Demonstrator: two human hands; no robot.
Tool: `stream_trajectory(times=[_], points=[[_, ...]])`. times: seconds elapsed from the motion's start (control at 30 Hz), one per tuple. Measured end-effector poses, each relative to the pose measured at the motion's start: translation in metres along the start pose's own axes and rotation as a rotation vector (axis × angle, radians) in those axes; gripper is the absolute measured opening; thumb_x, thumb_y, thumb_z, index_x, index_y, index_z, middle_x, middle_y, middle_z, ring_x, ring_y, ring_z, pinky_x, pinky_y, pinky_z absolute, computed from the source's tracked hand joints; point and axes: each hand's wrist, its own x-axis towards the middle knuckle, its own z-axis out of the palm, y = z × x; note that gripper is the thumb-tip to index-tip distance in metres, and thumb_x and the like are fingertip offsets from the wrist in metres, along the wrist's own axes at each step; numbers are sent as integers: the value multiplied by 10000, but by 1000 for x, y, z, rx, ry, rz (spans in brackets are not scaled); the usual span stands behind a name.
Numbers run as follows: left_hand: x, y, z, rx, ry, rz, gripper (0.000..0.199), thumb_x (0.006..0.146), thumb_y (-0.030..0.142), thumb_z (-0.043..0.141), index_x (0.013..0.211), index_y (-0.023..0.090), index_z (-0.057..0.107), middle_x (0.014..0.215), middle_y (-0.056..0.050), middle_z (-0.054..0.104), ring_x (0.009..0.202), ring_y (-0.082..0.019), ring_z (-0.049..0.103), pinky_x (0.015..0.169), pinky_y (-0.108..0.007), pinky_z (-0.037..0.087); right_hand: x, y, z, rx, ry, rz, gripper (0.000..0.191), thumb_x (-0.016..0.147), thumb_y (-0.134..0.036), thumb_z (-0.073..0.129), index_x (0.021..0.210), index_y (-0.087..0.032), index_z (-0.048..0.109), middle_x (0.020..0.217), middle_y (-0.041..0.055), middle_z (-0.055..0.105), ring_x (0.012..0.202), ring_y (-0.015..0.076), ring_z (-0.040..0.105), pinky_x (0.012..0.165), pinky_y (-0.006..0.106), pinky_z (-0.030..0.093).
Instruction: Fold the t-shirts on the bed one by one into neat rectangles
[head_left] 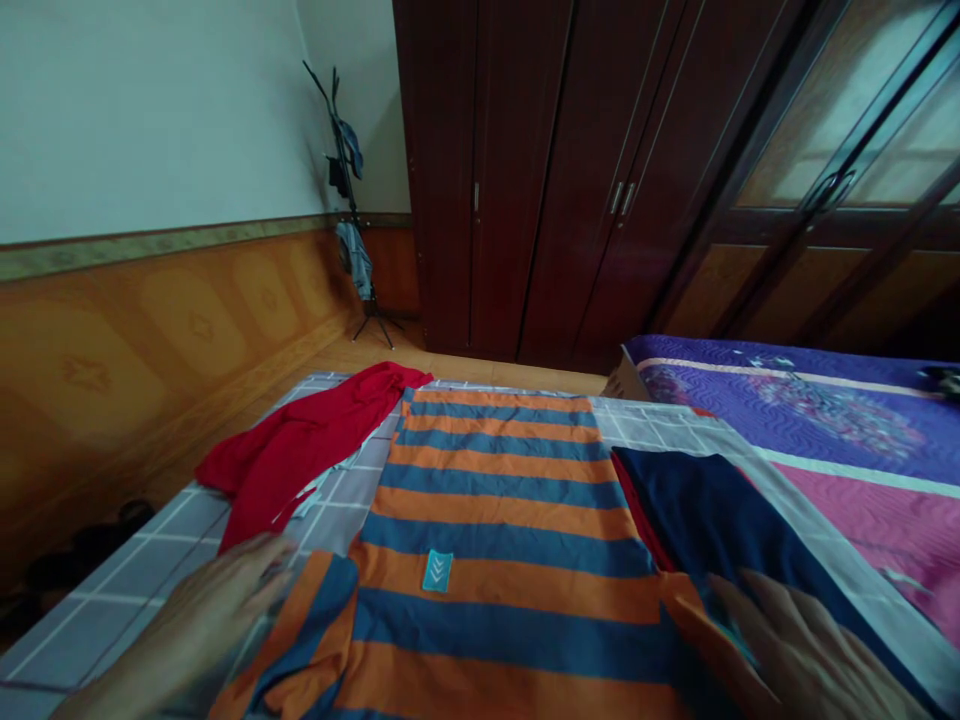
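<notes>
"Striped shirt (502,530), head view: it lies spread front up on a checked cloth (337,510), between a red garment (322,430) and a navy garment (697,500)."

"And the hands?"

"Left hand (236,580), blurred, fingers half curled beside one sleeve (311,615); right hand (802,640), fingers loosely extended, by the other sleeve (684,600). Whether either grips fabric, I cannot tell."

The shirt (502,565) is striped orange and blue, the grey cover (112,610) white-gridded.
</notes>
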Motion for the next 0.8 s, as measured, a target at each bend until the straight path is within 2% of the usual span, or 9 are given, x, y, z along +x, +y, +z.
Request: stream_trajectory(times=[0.07, 0.17, 0.27, 0.37, 0.43, 0.47, 0.53, 0.67, 0.8], points=[[16, 41, 2, -20, -60, 168, 295, 824, 414, 467, 989, 278, 670, 1069, -27, 679, 1034, -237, 609, 941, -358, 465, 41, -45, 2, -44, 4, -124, 372, 796, -247, 474, 1140, -203, 609, 1146, 144, 614, 1003, 308, 575, 798, 447, 477], [39, 108, 22, -62, -216, 471, 355, 903, 317, 426, 1230, 285, 562, 1303, -8, 560, 1193, -187, 512, 1056, -345, 373, 87, -124, 24, 130, 12, -277, 372, 755, -160, 483, 1108, -195, 593, 1095, 113, 636, 975, 258, 587, 795, 388, 495], [65, 139, 55, -19, -374, 669, 476, 953, 383, 368, 1413, 261, 360, 1490, -22, 327, 1377, -206, 272, 1133, -398, 239, 101, -180, 61, 365, -117, -278, 169, 738, -233, 591, 905, -226, 618, 910, 43, 661, 781, 197, 600, 698, 305, 512], [108, 127, 82, 91, -386, 652, 565, 942, 472, 365, 1460, 289, 232, 1536, -2, 188, 1417, -217, 132, 1152, -446, 129, 94, -196, 97, 352, 17, -287, 340, 771, -374, 624, 1057, -193, 593, 1085, 84, 648, 956, 240, 596, 805, 326, 503], [142, 109, 90, 174, -276, 471, 578, 935, 486, 360, 1460, 279, 236, 1540, -9, 164, 1420, -222, 109, 1149, -446, 117, 89, -192, 115, 320, 112, -335, 421, 804, -439, 602, 1135, -182, 564, 1168, 103, 625, 1051, 255, 570, 853, 330, 484], [158, 100, 92, 193, -232, 399, 594, 941, 485, 332, 1463, 216, 243, 1539, -62, 156, 1419, -252, 104, 1137, -472, 129, 88, -188, 122, 315, 146, -361, 431, 818, -466, 584, 1142, -182, 562, 1168, 104, 629, 1057, 253, 570, 852, 325, 483], [186, 90, 95, 215, -168, 330, 607, 946, 487, 296, 1464, 174, 243, 1536, -95, 156, 1420, -270, 78, 1131, -495, 109, 87, -182, 135, 316, 231, -403, 414, 841, -501, 547, 1106, -183, 578, 1108, 98, 658, 1015, 240, 595, 823, 307, 493], [223, 89, 104, 240, -118, 305, 631, 918, 567, 301, 1459, 245, 258, 1539, -35, 166, 1423, -236, 72, 1144, -426, 83, 90, -180, 157, 328, 402, -398, 155, 900, -317, 531, 1006, -229, 602, 1002, 34, 694, 916, 177, 646, 798, 264, 504], [264, 90, 113, 277, -52, 135, 687, 922, 567, 261, 1449, 125, 279, 1523, -147, 181, 1410, -293, 134, 1116, -461, 151, 91, -186, 168, 334, 504, -354, 136, 917, -198, 493, 946, -245, 618, 974, -5, 701, 868, 140, 669, 786, 233, 521]])
